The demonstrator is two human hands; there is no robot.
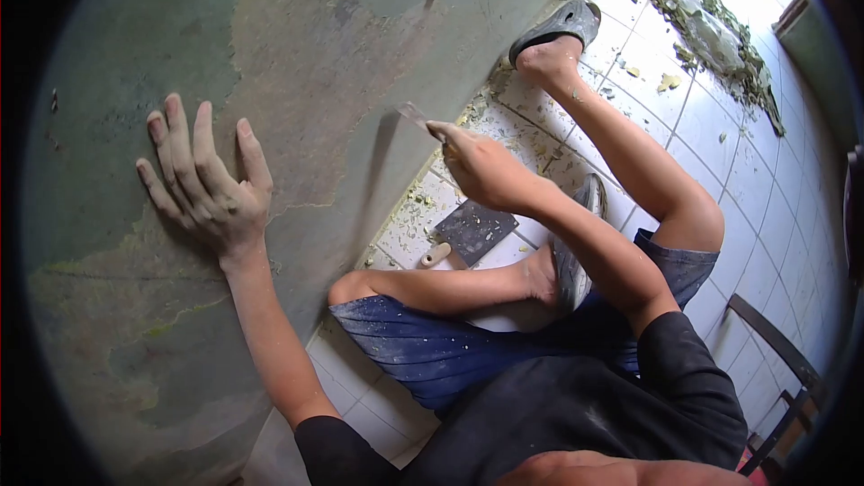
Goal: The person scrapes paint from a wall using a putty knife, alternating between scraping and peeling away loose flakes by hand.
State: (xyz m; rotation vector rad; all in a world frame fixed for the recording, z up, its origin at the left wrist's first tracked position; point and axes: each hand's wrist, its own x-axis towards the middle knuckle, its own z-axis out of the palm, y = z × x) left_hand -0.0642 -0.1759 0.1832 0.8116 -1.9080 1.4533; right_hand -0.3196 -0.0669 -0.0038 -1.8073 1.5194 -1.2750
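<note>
My left hand (213,184) lies against the green-grey wall (108,171), its fingers spread, beside a large patch where the paint is gone and a rough brownish surface shows. In my right hand (490,166) is a scraper (413,114), its narrow flat blade pointing at the wall near the edge of the bare patch. My fingers wrap its handle and hide most of it. The blade's shadow falls down the wall below it.
Paint flakes (490,117) litter the white tiled floor (711,126) along the wall. A dark rectangular plate (477,232) and a pale handle-like piece (436,256) lie between my legs. A debris heap with clear plastic (711,36) sits at upper right; a dark chair (778,346) stands at right.
</note>
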